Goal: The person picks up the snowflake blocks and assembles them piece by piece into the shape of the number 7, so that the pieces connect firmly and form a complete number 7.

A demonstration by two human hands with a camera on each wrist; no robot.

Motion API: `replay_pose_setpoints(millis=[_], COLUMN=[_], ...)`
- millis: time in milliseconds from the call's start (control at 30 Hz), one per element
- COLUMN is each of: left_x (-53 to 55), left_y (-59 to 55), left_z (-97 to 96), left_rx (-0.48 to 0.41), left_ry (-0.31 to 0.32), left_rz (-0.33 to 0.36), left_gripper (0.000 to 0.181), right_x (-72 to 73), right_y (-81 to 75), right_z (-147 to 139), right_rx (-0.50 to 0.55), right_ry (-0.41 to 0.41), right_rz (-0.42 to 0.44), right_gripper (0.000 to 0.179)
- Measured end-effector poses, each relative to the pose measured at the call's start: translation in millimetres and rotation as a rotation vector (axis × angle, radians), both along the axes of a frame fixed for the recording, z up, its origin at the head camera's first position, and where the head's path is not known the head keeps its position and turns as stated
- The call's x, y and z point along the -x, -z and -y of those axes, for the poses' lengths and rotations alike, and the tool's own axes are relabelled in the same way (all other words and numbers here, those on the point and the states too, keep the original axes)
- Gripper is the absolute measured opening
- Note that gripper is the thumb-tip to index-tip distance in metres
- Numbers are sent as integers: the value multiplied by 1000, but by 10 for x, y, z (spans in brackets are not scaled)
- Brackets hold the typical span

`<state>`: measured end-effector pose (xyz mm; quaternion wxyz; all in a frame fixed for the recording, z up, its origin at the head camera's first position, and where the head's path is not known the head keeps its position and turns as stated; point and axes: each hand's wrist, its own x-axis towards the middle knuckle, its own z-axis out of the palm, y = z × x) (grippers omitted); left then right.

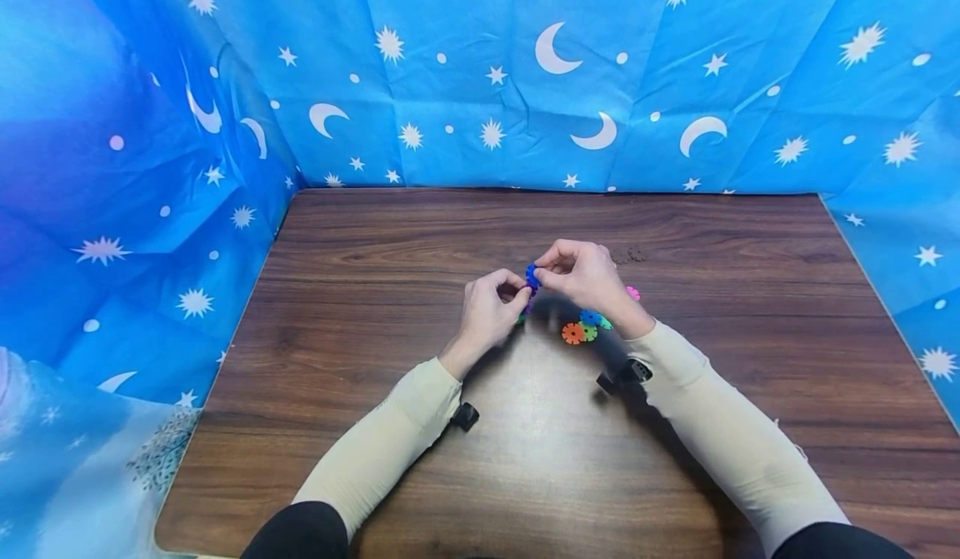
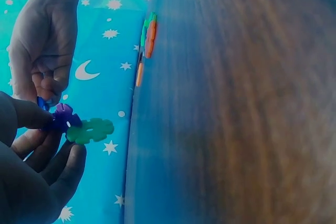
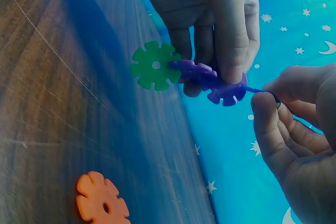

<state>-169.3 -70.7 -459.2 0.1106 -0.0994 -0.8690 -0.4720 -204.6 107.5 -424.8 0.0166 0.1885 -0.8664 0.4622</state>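
My left hand (image 1: 483,313) pinches a short chain of notched plastic discs slotted together. Purple discs (image 3: 195,72) make up its middle, and a green disc (image 3: 156,65) sits at its far end, clear of the fingers. Between thumb and finger, my right hand (image 1: 588,280) pinches a blue disc (image 1: 532,276). In the right wrist view that disc shows edge-on and meets the chain's purple end; how deep it is slotted, I cannot tell. Fingertips cover part of the purple and blue discs.
Below the right hand, loose discs lie on the brown wooden table (image 1: 360,309): an orange disc (image 1: 573,333), a light green disc (image 1: 589,332) and a blue one (image 1: 590,317). A pink disc (image 1: 633,293) shows beside the right wrist. Blue star-patterned cloth (image 1: 480,84) hangs behind the table.
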Motion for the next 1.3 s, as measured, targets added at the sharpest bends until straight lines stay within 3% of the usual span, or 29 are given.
replay_pose_setpoints(millis=[433, 767, 933, 1300], left_x=[-16, -34, -33, -1], left_y=[-22, -9, -16, -27], left_z=[-15, -10, -12, -12], left_rx=[-17, 10, 46, 71], left_ry=[-48, -80, -98, -42], left_rz=[-62, -73, -82, -104], left_gripper=[6, 6, 7, 8], right_x=[-68, -108, -108, -30], right_y=[47, 75, 84, 68], right_z=[101, 152, 119, 15], right_rx=[87, 114, 134, 204], right_ry=[83, 121, 102, 29], right_rz=[39, 120, 170, 220], right_gripper=[5, 7, 9, 14])
